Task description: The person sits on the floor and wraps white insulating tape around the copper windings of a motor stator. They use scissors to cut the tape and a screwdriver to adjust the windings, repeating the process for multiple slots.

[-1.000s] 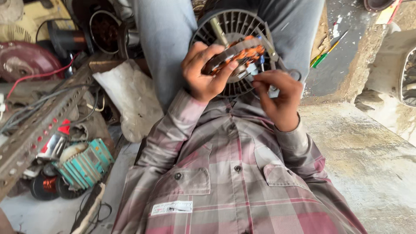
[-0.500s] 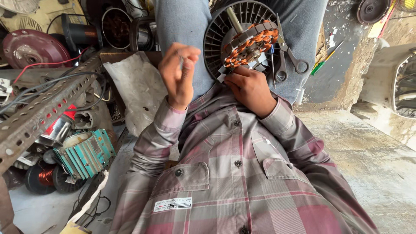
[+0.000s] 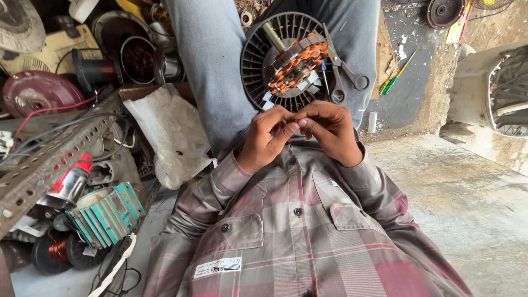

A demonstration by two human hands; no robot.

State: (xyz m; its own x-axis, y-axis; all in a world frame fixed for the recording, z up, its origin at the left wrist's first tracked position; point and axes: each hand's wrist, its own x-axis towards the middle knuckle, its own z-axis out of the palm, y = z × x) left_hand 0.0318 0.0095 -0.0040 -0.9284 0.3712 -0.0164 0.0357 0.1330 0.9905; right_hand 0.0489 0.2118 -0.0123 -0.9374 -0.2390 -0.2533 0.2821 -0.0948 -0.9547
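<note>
Between my fingertips I pinch something too fine to make out, perhaps a wire end. My left hand (image 3: 269, 137) and right hand (image 3: 330, 132) meet thumb to thumb, both closed in a pinch, just below the one fan motor housing (image 3: 258, 55) resting on my lap, so the work stays close. Its orange-wound stator (image 3: 294, 60) faces up. One pair of scissors (image 3: 344, 71) lies against the housing's right rim, within reach. A teal finned motor (image 3: 107, 214) sits at left among the clutter.

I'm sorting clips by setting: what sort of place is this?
Probably a small fan or motor repair workshop: a motor stator with copper windings in a black housing on the person's lap, scissors beside it, and motor parts heaped at the side.
</note>
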